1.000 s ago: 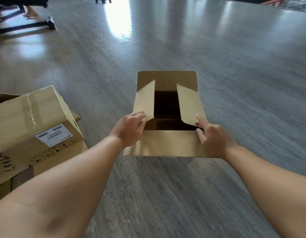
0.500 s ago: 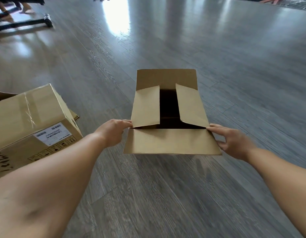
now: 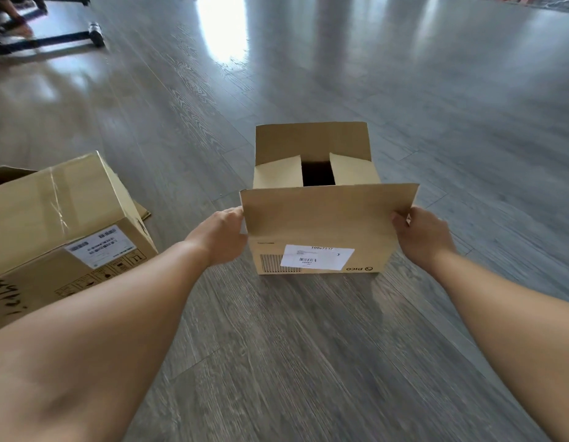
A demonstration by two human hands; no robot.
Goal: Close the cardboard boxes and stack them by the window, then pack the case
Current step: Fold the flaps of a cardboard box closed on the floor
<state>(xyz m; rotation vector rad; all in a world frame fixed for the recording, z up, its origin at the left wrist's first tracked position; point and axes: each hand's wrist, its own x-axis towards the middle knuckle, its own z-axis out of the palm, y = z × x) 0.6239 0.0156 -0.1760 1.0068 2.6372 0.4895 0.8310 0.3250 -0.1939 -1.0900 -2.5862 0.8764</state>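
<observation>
Between our hands we see a tan cardboard box [image 3: 318,224] with a white barcode label [image 3: 316,257], on grey wood-grain floor [image 3: 308,362].

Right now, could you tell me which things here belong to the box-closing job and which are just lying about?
Part of the job:
- open box, near flap held by left hand and right hand
- second box at left

Lying about:
- black wheeled frame, far left
</observation>
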